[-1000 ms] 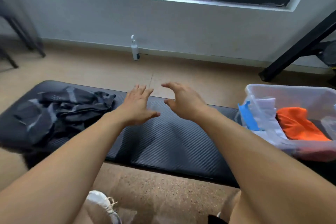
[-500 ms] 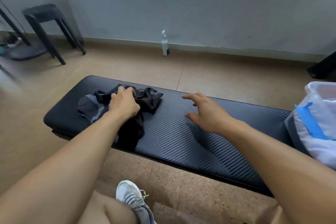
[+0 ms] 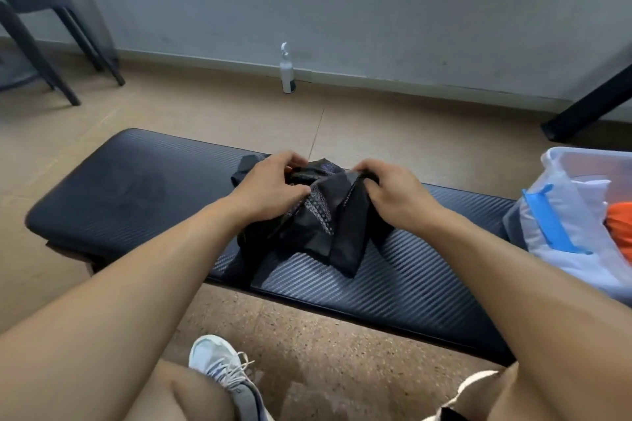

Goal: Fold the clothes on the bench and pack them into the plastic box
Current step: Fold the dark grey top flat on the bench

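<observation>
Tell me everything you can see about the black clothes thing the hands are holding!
The black garment is thin, dark fabric with grey dotted stripes. It lies crumpled and unfolded on the middle of the padded black bench. The left hand and right hand each grip its top edge, bunching it between them.

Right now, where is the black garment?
In the head view, the black garment lies bunched mid-bench, gripped by the left hand and right hand, left of the plastic box.
</observation>
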The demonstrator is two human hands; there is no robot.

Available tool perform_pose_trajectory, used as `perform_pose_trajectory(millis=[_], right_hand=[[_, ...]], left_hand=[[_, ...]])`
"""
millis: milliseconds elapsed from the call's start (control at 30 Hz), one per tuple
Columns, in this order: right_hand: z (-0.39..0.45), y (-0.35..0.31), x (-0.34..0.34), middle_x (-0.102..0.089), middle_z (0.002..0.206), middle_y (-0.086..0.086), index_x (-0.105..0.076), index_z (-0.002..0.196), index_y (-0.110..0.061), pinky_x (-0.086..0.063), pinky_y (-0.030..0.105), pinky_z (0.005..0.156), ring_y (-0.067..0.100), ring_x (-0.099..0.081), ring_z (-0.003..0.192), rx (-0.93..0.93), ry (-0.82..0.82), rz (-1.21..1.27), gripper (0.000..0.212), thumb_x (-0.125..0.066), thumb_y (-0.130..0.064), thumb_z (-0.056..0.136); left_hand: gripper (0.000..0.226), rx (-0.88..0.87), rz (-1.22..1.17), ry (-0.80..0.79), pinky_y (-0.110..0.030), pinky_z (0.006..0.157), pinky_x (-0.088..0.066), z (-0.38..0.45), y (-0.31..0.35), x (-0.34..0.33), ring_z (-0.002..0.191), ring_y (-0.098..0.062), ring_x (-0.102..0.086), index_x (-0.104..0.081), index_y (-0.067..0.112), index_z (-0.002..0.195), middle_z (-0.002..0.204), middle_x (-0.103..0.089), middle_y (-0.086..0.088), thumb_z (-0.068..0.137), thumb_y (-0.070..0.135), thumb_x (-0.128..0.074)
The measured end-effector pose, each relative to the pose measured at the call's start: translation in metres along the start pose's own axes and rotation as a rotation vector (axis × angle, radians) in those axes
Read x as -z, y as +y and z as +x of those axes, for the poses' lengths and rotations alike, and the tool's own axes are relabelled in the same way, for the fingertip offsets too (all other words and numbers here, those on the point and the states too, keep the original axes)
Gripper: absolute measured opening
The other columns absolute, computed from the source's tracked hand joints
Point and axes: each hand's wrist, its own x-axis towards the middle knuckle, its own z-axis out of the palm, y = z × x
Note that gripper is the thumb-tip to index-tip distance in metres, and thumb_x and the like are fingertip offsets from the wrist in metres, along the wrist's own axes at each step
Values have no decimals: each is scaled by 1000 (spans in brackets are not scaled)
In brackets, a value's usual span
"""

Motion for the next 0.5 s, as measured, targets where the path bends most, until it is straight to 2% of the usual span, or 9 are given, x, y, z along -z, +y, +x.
perform_pose_trajectory(millis=[100,167,233,300,400,433,500], right_hand=[[-1,-1,6,-70,98,-6,-66,109,-24,-48,31,79,16,-63,94,-40,96,146,28,-42,-13,99],[-2,-3,10,-69,93,-4,-67,107,-20,-47,28,73,14,-64,88,-71,147,233,27,-42,-13,101],[-3,-6,13,-70,85,-3,-68,99,-20,-47,30,66,14,-64,78,-105,190,275,24,-45,-15,100],[-4,-9,15,-71,80,1,-70,91,-19,-52,39,65,18,-66,73,-137,221,303,21,-51,-19,98],[-9,-14,20,-75,78,4,-72,87,-21,-61,41,69,22,-72,72,-175,205,424,13,-63,-23,95],[-10,-16,22,-76,79,6,-73,88,-19,-63,43,69,25,-74,72,-188,175,488,9,-66,-23,94],[-14,-19,27,-77,82,9,-75,92,-15,-64,45,69,29,-76,75,-192,73,557,5,-72,-19,91]], left_hand=[[71,10,30,-45,-25,103,-36,-3,-7,0,131,-12,-48,-46,26,143,142,-50,8,82,52,-72],[94,-23,15,-107,-33,116,-28,-8,-7,0,146,-13,-30,-35,32,150,157,-33,7,72,64,-76],[107,-82,6,-171,-41,122,-17,-13,-2,0,151,-10,-11,-28,40,153,164,-16,13,63,73,-76],[108,-137,-2,-195,-41,123,-20,-18,8,-3,148,-5,-17,-31,41,151,160,-24,15,60,76,-76],[106,-202,158,-143,-37,119,-28,-24,19,-19,141,-7,-27,-37,30,148,151,-36,11,60,75,-77],[102,-208,205,-132,-36,118,-30,-25,22,-24,140,-9,-29,-40,28,147,149,-38,10,63,72,-77],[78,-205,221,-123,-37,115,-32,-22,21,-32,137,-13,-34,-51,29,139,144,-43,9,73,60,-76]])
